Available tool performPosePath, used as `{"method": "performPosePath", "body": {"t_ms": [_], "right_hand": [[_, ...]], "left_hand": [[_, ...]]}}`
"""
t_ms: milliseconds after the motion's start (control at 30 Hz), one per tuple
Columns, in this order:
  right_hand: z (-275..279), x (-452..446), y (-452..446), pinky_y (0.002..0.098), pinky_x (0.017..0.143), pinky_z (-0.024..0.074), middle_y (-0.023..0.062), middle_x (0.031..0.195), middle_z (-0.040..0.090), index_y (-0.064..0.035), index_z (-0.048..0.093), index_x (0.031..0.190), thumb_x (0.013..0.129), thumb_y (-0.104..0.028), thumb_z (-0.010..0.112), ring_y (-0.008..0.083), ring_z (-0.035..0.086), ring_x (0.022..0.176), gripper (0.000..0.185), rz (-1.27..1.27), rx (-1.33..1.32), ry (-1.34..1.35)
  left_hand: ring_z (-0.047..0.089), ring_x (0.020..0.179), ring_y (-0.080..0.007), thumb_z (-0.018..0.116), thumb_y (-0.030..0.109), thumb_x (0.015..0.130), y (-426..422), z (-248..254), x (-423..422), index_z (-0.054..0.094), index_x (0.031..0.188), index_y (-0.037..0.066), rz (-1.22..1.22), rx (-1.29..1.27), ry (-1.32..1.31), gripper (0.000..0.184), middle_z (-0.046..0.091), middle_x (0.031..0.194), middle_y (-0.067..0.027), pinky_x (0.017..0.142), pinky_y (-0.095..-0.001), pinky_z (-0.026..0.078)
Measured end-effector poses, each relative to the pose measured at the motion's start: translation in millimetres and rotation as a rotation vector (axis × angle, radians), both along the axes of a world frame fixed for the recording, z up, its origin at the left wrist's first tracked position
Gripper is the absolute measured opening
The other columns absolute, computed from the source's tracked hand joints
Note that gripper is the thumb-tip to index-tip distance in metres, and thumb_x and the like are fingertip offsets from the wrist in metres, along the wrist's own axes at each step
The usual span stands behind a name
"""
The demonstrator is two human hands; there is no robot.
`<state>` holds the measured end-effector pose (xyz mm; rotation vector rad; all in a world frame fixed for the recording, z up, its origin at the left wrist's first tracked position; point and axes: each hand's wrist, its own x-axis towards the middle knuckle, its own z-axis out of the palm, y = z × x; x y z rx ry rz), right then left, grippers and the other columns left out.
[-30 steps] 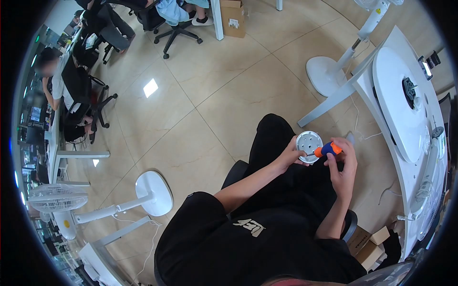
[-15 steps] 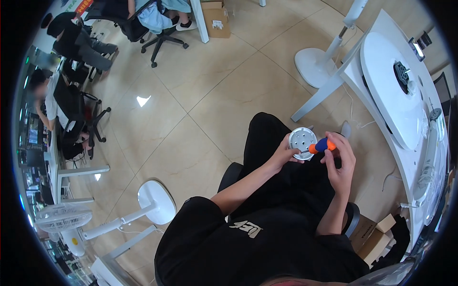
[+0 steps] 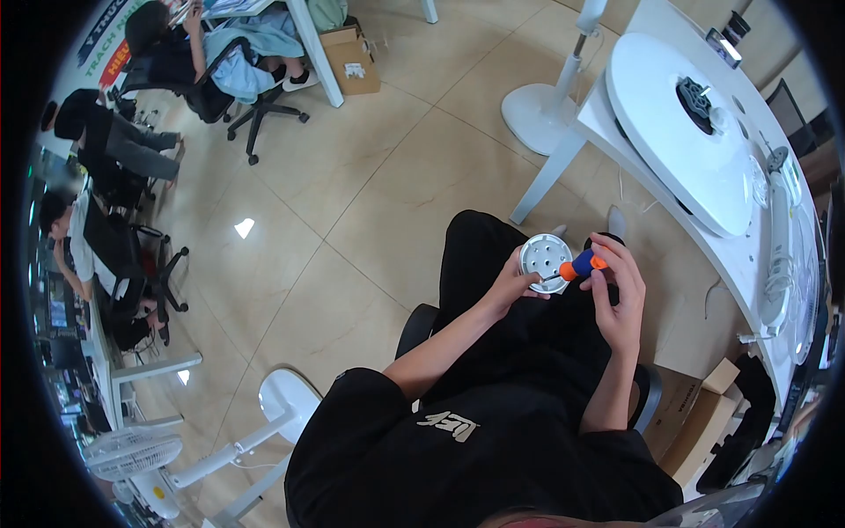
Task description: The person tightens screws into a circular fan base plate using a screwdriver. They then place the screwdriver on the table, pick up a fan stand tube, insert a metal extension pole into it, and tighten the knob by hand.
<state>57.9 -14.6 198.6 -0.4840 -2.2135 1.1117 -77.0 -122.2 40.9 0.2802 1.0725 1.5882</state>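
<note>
My left hand (image 3: 508,285) is closed round a white round plastic part (image 3: 543,253) with several holes in its face, held above my lap. Between the fingers of my right hand (image 3: 621,295) is a screwdriver (image 3: 582,265) with an orange and blue handle. Its thin shaft points left to the lower edge of the round part, near my left thumb. Whether the tip sits in a screw is too small to tell.
On the right, a white table (image 3: 607,114) bears a large white round base (image 3: 651,167) and a white pole (image 3: 778,246). A cardboard box (image 3: 691,422) is beside my chair. Stand fans (image 3: 132,453) and seated people are around the tiled floor (image 3: 352,176).
The head view has shifted, so the surroundings sit differently in the picture. Both hands keep their grips, with the screwdriver still against the round part; the right fingers have moved slightly.
</note>
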Motion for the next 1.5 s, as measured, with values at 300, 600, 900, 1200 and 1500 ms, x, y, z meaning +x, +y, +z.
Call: {"method": "performPosePath", "body": {"t_ms": [300,600,900,1200,1500], "right_hand": [[-4,32,14,0.0289,0.069,0.0566,0.0151,0.120,0.063,-0.0026,0.064,0.111,0.087,0.007,0.070,0.0209,0.069,0.089,0.027,-0.140,-0.011,0.028],[1,60,26,0.0276,0.069,0.0561,0.0181,0.126,0.064,-0.0032,0.062,0.113,0.085,0.008,0.070,0.0217,0.070,0.091,0.031,-0.263,0.036,0.060],[-3,80,30,0.0278,0.069,0.0567,0.0163,0.121,0.065,-0.0039,0.064,0.115,0.084,0.007,0.073,0.0224,0.071,0.092,0.034,-0.338,0.083,0.036],[6,100,27,0.0289,0.071,0.0579,0.0181,0.123,0.065,-0.0025,0.063,0.119,0.084,0.007,0.072,0.0234,0.071,0.093,0.037,-0.467,0.061,0.026],[-5,112,32,0.0290,0.070,0.0574,0.0167,0.119,0.063,-0.0043,0.061,0.116,0.084,0.004,0.075,0.0230,0.070,0.090,0.035,-0.519,0.004,0.053]], "left_hand": [[0.066,0.114,-0.0273,0.064,0.006,0.088,39,-3,17,0.029,0.152,0.008,-0.223,0.083,-0.011,0.073,0.052,0.136,-0.0148,0.085,-0.0403,0.064],[0.064,0.117,-0.0284,0.061,0.004,0.090,75,-6,37,0.029,0.152,0.006,-0.393,0.059,-0.011,0.069,0.051,0.138,-0.0155,0.087,-0.0417,0.064],[0.065,0.117,-0.0278,0.056,-0.001,0.093,100,-8,51,0.030,0.150,0.006,-0.484,0.072,-0.022,0.063,0.051,0.137,-0.0158,0.087,-0.0408,0.065],[0.065,0.117,-0.0287,0.056,-0.001,0.093,122,-5,75,0.030,0.151,0.008,-0.581,0.079,-0.060,0.064,0.050,0.138,-0.0155,0.086,-0.0415,0.066],[0.068,0.113,-0.0283,0.056,-0.004,0.091,128,-4,80,0.031,0.151,0.007,-0.630,0.048,-0.048,0.066,0.053,0.137,-0.0156,0.083,-0.0398,0.066]]}}
